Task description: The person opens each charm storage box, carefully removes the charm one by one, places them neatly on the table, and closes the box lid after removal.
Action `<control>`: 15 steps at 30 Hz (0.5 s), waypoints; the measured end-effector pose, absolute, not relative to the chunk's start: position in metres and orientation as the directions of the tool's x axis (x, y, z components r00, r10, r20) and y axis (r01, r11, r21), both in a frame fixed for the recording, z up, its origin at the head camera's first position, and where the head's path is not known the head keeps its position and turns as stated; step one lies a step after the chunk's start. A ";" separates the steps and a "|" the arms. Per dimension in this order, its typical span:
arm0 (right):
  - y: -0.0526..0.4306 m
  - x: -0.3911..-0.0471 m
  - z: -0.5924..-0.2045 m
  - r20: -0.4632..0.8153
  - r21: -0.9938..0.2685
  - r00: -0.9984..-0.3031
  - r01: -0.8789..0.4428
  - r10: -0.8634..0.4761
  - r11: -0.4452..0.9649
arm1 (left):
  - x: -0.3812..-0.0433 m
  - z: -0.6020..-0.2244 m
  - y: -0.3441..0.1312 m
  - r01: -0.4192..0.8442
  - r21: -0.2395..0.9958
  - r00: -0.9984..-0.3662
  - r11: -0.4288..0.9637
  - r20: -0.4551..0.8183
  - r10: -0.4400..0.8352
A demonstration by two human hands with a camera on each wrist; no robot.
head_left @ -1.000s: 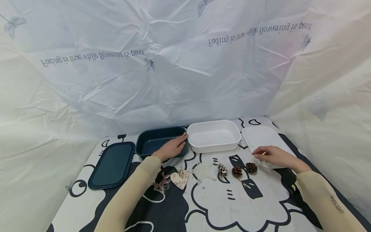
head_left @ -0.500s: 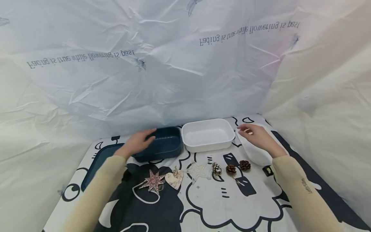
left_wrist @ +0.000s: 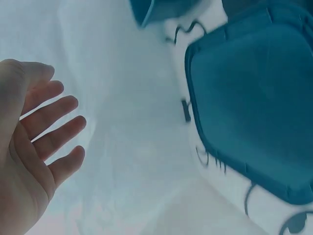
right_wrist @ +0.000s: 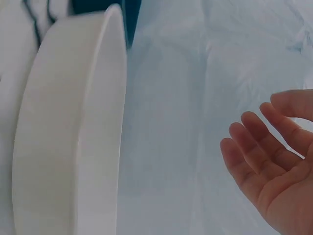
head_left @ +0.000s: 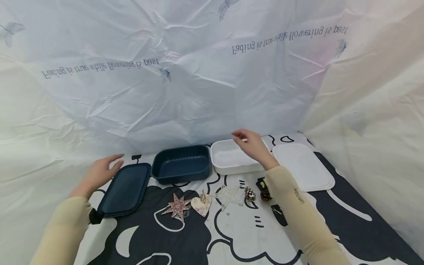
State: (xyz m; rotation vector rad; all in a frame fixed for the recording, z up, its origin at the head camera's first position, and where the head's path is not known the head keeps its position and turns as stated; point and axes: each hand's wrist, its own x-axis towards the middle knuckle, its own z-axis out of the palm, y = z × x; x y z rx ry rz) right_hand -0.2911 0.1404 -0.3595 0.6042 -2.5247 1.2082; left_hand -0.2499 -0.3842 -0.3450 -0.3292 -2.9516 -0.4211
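My left hand point(head_left: 97, 176) hovers at the left edge of the dark blue lid point(head_left: 127, 189), fingers loosely extended and holding nothing. In the left wrist view that hand point(left_wrist: 41, 132) appears apart from the lid. Over the white rectangular container point(head_left: 228, 158) is my right hand point(head_left: 252, 148), its fingers relaxed and nothing in them. The right wrist view shows the palm beside the tall white wall of this container point(right_wrist: 54, 137). Between the hands stands a dark blue container point(head_left: 181, 165), its inside bare. The white lid point(head_left: 303, 165) lies to the right of the white container.
In front of the containers lie a glittery pink star point(head_left: 177, 207), a heart ornament point(head_left: 201, 205), a white star point(head_left: 229, 197) and a frosted pinecone point(head_left: 249, 194). A brown pinecone point(head_left: 265, 195) is partly behind the right sleeve point(head_left: 294, 206). A white sheet point(head_left: 198, 92) hangs behind.
My left hand has left the blue container's rim and moved left past the lid. My right hand has moved left from the white lid to above the white container.
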 end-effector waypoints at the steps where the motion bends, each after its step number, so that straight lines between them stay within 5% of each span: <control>1: 0.132 -0.293 -0.359 0.429 -0.678 -0.868 -0.493 -0.250 0.546 | -0.247 -0.343 -0.391 0.217 0.269 -0.968 0.939 0.184 0.171; 15: 0.001 -0.274 -0.387 0.330 -0.812 -0.866 -0.464 -0.376 0.355 | -0.191 -0.351 -0.470 0.059 0.341 -0.933 0.938 0.354 -0.070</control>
